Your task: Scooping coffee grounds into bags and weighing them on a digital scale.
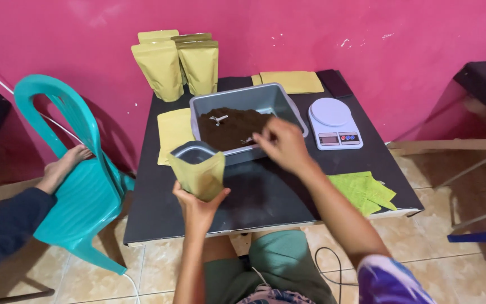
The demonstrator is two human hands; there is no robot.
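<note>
Pink wall [310, 34] behind, and below it I see a dark table [265, 197]. My left hand [197, 205] grips an open yellow pouch [199, 169] from underneath, holding it upright just in front of a grey tray [288, 107] of dark brown powder [232, 128]. My right hand [282, 143] hovers over the tray's near edge, fingers bent; I cannot tell whether it holds anything. A white scale [333, 121] sits right of the tray, filled pouches [175, 65] stand behind it, and a teal chair [80, 186] stands at left.
</note>
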